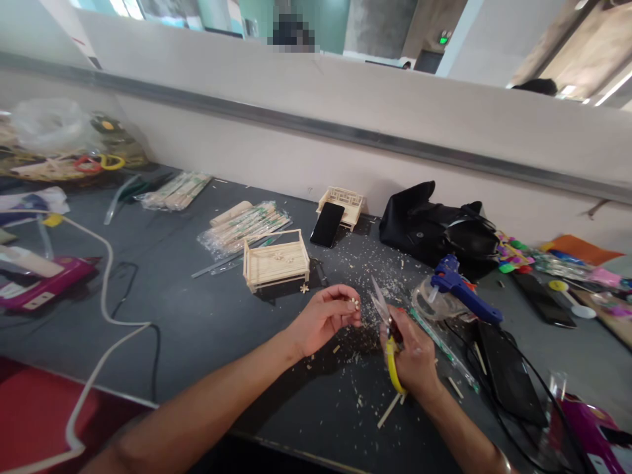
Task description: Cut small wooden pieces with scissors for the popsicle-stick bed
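Note:
Between the thumb and fingers of my left hand point(330, 316) is a small pale wooden piece point(354, 303), partly hidden by the fingertips. My right hand point(412, 352) grips a pair of scissors point(380, 299) with yellow handles, blades pointing up and away. The scissors are apart from the wooden piece. Just beyond my left hand stands a miniature bed-like frame point(276, 261) of thin wooden sticks, with small pieces lying on its slatted top. A little flower-shaped wooden piece point(305, 288) lies on the table by its front corner.
Wood chips litter the dark table point(207, 355). A phone point(327, 224) leans on a second stick model point(345, 203). A black bag point(437, 227) and a blue glue gun point(461, 288) are at right. Bagged sticks point(249, 224) lie behind; a white cable point(106, 289) crosses the left.

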A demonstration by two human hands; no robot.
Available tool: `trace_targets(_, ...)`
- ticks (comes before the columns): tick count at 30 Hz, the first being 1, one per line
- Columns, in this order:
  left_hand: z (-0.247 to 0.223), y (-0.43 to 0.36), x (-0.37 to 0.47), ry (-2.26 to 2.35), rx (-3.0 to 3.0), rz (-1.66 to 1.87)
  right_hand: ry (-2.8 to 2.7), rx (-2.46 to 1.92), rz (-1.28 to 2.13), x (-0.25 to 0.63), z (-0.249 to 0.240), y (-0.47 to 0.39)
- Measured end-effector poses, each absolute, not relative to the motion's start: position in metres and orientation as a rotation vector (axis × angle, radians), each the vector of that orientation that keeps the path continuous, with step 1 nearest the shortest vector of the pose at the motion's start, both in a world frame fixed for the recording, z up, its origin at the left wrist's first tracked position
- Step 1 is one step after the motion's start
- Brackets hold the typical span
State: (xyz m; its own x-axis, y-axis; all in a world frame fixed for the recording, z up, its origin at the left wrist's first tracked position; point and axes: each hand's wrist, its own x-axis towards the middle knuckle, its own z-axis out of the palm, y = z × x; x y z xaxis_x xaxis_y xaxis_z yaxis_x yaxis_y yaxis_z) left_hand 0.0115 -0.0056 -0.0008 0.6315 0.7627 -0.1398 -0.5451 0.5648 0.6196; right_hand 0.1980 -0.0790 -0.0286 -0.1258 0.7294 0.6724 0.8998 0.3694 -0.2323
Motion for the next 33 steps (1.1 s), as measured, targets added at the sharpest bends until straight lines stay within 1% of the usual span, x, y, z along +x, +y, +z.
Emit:
trace_targets(2, -0.002, -0.005, 0.011, 0.411, 0.555, 0.780, -1.945, -1.388, -0.308, 0.197, -0.027, -0.079)
trace_targets(8, -0.004, -0.007, 0.012, 0.346, 0.547, 0.791, -2.016, -1.375, -0.496, 0.195, -0.022, -0.081)
trace_targets(33, -0.013, -0.010, 0.016, 0.303, 0.493, 0.727, -2.048, -1.381, -0.624, 0.190, -0.019, -0.082)
